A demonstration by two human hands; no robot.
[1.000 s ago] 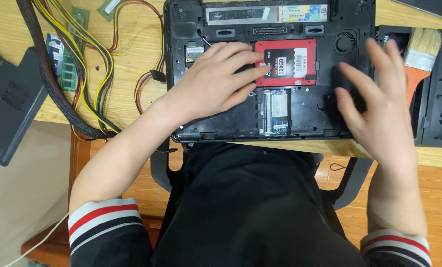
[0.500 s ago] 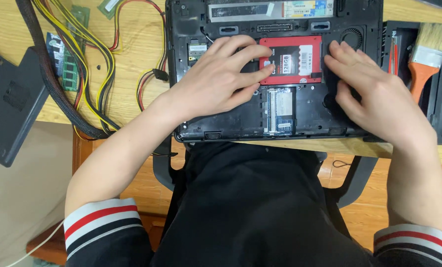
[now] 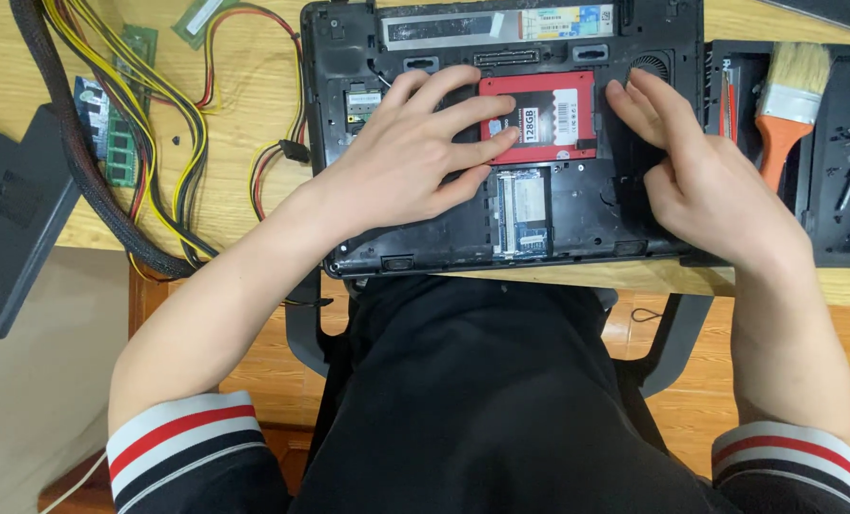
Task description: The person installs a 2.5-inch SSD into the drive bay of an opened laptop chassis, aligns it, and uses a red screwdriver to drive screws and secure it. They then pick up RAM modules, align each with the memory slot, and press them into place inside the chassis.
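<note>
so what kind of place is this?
Likely an electronics repair bench: an opened laptop under both hands, loose memory sticks amid cable bundles, a cleaning brush in a tool tray.

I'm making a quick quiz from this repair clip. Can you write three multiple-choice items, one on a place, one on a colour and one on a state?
1. Where does the paintbrush lie?
A. in the black tray to the right of the laptop
B. on the floor
C. on the laptop

2. What colour is the drive in the laptop's bay?
A. blue
B. red
C. white

3. How is the left hand placed?
A. closed in a fist
B. lifted off the desk
C. spread flat on the laptop, fingertips on the drive

Answers: 1 A, the brush lies in the tray beside the laptop. 2 B, its face is red. 3 C, the fingers lie open across the casing.
</note>
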